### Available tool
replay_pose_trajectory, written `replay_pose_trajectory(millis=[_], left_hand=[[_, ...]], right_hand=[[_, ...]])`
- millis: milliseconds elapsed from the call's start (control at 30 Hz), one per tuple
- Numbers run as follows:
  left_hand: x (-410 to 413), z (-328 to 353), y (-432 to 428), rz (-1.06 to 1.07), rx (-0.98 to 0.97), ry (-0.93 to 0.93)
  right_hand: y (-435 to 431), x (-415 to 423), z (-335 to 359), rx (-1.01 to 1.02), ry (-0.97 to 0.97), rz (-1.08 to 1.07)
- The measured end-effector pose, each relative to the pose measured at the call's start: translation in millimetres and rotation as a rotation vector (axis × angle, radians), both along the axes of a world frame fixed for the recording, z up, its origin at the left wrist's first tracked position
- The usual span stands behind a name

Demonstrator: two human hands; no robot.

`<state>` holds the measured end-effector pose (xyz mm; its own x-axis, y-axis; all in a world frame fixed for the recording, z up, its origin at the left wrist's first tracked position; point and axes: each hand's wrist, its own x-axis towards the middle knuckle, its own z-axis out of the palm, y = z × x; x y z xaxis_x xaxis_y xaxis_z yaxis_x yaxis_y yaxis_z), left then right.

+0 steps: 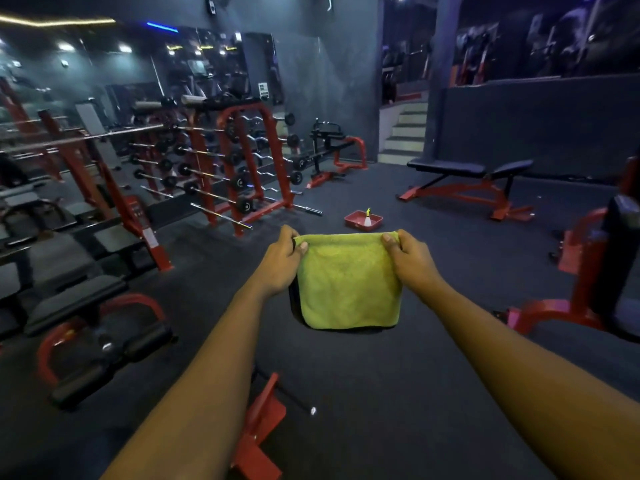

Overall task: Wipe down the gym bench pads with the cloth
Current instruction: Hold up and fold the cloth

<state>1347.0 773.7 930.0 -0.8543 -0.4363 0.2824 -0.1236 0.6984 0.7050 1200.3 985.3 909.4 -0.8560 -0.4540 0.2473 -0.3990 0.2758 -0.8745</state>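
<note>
A yellow-green cloth (348,285) hangs folded in front of me, held up by its two top corners. My left hand (282,259) pinches the top left corner and my right hand (410,256) pinches the top right corner. A black-padded bench with a red frame (450,168) stands across the floor at the right. Another black bench pad (74,303) with roller pads lies close at my lower left.
A red tray (363,220) holding a spray bottle sits on the dark rubber floor just beyond the cloth. A red barbell rack (242,157) stands at the left. A red machine frame (588,265) is at the right edge; stairs (405,133) rise behind.
</note>
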Motion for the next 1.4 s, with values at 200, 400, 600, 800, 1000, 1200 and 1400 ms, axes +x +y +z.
replay_pose_trajectory(millis=[200,400,600,800,1000,1200,1400], left_hand=[[-177,-17,-100,0.012,-0.011,-0.003],[-334,-8,-200,0.092,0.018,-0.004],[-450,-9,-314,0.172,0.007,-0.017],[-570,-31,-465,0.163,0.005,-0.039],[-706,-20,-615,0.132,0.014,-0.069],[-854,-25,-726,0.059,0.006,-0.071],[-1021,-44,-831,0.021,0.019,-0.11]], right_hand=[[-100,-181,-12,-0.009,0.04,0.028],[-217,-360,-2,0.003,0.044,0.109],[-349,-492,-11,0.021,0.028,0.187],[-495,-614,-27,0.043,0.078,0.22],[-632,-734,-20,0.048,0.044,0.162],[-736,-867,-33,0.05,0.016,0.089],[-833,-1027,-56,0.018,-0.036,0.039]])
